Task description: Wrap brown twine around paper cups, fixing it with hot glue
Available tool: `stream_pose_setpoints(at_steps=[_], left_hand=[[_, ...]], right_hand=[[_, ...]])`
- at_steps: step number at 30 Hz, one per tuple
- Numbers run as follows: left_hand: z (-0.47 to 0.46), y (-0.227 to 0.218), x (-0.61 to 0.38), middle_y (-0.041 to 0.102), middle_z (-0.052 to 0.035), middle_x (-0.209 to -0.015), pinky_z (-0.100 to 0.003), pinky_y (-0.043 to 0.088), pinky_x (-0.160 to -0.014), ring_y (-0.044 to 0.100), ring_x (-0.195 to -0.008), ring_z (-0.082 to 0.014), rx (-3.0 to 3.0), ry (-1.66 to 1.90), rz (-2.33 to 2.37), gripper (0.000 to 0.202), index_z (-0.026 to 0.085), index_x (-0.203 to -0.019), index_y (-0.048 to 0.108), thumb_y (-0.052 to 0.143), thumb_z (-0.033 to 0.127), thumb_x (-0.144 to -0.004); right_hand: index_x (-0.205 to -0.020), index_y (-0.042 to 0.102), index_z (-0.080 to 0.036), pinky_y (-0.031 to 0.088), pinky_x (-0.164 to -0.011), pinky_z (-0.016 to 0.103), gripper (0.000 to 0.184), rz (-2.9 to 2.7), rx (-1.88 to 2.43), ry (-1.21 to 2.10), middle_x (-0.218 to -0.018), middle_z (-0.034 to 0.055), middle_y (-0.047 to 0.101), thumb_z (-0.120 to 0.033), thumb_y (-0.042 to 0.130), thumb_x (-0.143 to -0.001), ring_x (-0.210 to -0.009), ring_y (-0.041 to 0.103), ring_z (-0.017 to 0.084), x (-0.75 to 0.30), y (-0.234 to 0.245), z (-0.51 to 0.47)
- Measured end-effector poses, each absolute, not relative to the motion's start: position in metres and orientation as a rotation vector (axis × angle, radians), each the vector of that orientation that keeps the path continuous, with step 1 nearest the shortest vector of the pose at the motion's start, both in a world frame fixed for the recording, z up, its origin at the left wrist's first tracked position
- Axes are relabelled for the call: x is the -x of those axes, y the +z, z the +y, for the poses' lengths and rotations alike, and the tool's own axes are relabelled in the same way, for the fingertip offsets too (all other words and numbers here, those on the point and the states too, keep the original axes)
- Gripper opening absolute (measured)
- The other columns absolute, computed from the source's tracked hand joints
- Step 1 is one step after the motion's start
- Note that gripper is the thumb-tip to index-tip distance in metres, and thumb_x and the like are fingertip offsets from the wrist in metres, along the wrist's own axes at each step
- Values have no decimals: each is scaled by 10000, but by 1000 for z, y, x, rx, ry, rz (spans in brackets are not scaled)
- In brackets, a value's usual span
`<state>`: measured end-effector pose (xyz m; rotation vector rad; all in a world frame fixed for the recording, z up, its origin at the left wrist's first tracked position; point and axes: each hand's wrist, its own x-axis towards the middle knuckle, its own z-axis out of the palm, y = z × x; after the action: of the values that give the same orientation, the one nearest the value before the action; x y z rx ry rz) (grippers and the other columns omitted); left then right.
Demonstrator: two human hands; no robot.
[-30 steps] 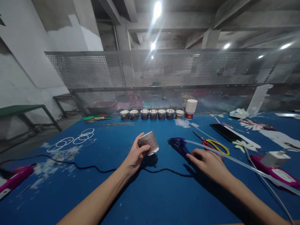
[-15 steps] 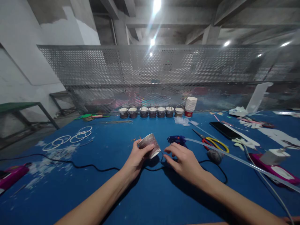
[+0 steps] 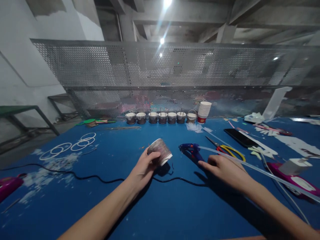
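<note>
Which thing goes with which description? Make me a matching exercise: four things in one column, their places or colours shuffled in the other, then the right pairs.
Things
1. wrapped cup
2. glue gun
3. scissors
4. white rings

Descriptions
A. lying on the left side of the table
B. red and yellow handles
C. held tilted in the left hand
D. mostly dark blue body

Pairs: 1-C, 2-D, 3-B, 4-A

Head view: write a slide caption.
Left hand holding a tilted cup; right hand at the glue gun; row of cups behind.
</note>
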<state>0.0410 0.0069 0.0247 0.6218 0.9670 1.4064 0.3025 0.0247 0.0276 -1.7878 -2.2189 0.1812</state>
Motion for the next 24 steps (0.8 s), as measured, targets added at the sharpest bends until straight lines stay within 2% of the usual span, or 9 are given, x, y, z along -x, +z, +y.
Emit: stream_pose_setpoints(at_steps=[3,7,11,14,19,24], left_hand=[[7,27,-41,709,-50,-813,-303,515,-738,648,-762,-189,-585,1412,895,413,148,-919,676,794,128,-525],[8,25,-40,724,-86,-879,-306,538,-750,663,-793,-197,-535,1399,851,451,110,-931,661,809,114,-505],[10,23,-40,729,-78,-857,-279,550,-703,672,-749,-170,-539,1401,875,379,113,-892,659,823,130,-551],[10,22,-43,724,-58,-790,-260,552,-663,668,-692,-152,-537,1421,928,361,115,-866,668,838,130,-548],[11,21,-45,741,-50,-801,-266,565,-677,687,-707,-165,-604,1439,1009,382,140,-860,685,854,140,-517],[18,14,-38,739,-30,-903,-272,563,-719,689,-781,-170,-692,1541,1046,548,184,-997,663,877,168,-494]], right_hand=[[-730,653,-224,361,-520,271,347,-2088,1759,172,-667,47,672,-557,598,-810,-591,609,208,-310,27,38],[-967,676,-230,451,-607,272,334,-2044,1614,454,-880,51,723,-504,628,-783,-736,662,221,-297,24,56],[-936,686,-204,470,-655,283,319,-1987,1618,633,-903,62,727,-475,613,-784,-807,666,241,-281,19,70],[-848,686,-199,459,-681,287,262,-2040,1523,645,-877,54,718,-425,555,-821,-813,656,235,-275,13,76],[-857,656,-193,448,-704,301,233,-1980,1489,655,-878,66,701,-373,510,-837,-807,639,229,-273,8,75],[-928,624,-214,429,-639,278,215,-1855,1347,697,-802,34,684,-387,557,-820,-717,612,194,-271,12,47]])
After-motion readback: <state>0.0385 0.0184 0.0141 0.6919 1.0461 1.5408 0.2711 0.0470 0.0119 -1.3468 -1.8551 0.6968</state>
